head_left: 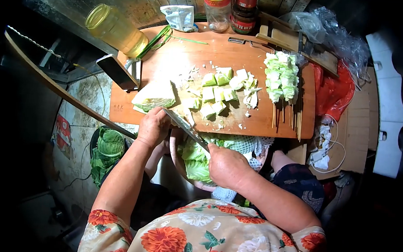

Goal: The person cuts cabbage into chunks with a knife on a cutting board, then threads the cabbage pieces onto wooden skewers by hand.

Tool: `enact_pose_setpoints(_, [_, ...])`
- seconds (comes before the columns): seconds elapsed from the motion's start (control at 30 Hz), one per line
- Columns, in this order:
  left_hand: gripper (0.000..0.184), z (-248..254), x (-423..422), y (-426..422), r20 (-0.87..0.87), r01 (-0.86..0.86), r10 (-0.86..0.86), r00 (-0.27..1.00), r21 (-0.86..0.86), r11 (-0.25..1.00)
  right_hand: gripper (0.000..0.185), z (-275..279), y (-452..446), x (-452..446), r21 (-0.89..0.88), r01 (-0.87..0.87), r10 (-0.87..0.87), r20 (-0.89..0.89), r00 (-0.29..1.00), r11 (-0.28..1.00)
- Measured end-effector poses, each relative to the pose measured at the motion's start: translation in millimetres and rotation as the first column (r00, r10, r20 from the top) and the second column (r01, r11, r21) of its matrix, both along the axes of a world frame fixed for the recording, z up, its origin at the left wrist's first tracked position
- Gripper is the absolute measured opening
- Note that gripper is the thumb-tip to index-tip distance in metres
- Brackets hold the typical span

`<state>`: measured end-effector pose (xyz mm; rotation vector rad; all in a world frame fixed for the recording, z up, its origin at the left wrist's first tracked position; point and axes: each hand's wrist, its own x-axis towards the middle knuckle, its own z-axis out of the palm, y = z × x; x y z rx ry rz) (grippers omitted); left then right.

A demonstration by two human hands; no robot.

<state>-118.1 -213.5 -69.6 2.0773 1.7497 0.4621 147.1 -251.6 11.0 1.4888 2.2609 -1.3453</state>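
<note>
My right hand (226, 167) is wrapped round the handle of a kitchen knife (186, 127). The blade slants up and left across the front edge of the wooden cutting board (252, 125). My left hand (154, 127) is closed at the blade's far end, against the near edge of a cabbage wedge (155, 96); what its fingers grip is hidden. Right of the wedge lie several cut cabbage chunks (219, 95) and small scraps. Cabbage pieces on skewers (281, 80) are stacked at the board's right, sticks pointing toward me.
Below the board, a basin (174, 157) holds cabbage leaves and a cloth. A propped phone (117, 72), a jar of yellow liquid (117, 31) and bottles (216, 11) line the back. Whole cabbage (110, 146) sits low left; a red bag (335, 90) lies right.
</note>
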Motion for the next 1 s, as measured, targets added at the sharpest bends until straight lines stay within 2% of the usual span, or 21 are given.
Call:
enact_pose_setpoints(0.13, [0.027, 1, 0, 0, -0.021, -0.018, 0.017, 1.000, -0.013, 1.000, 0.041, -1, -2, 1, 0.002, 0.007, -0.007, 0.002, 1.000, 1.000])
enact_pose_setpoints(0.2, [0.027, 4, 2, 0, -0.028, -0.018, 0.018, 0.999, -0.010, 1.000, 0.021, -4, -5, 1, 0.050, 0.045, -0.043, -0.032, 0.999, 0.998])
enact_pose_setpoints(0.43, [0.029, 7, 4, 2, -0.058, 0.008, -0.009, 0.998, -0.010, 1.000, 0.021, -8, 3, -3, 0.045, 0.044, -0.042, -0.046, 0.998, 0.998])
enact_pose_setpoints(0.5, [0.029, 9, 4, 2, -0.061, 0.011, -0.012, 0.998, -0.019, 1.000, 0.032, -11, 6, -4, 0.008, 0.029, -0.028, -0.027, 0.999, 1.000])
enact_pose_setpoints(0.63, [0.027, 6, 5, 1, -0.068, 0.012, -0.012, 0.998, 0.003, 1.000, 0.029, -11, 9, -2, 0.038, 0.047, -0.044, -0.071, 0.997, 0.998])
enact_pose_setpoints(0.7, [0.026, 5, 4, 1, -0.079, 0.021, -0.020, 0.997, 0.009, 1.000, 0.020, -3, 13, -4, -0.010, 0.059, -0.059, -0.035, 0.998, 0.998])
enact_pose_setpoints(1.0, [0.021, 7, 6, 0, -0.139, 0.041, -0.040, 0.989, 0.005, 0.999, 0.021, -30, 21, 0, -0.034, 0.048, -0.050, -0.063, 0.997, 0.998])
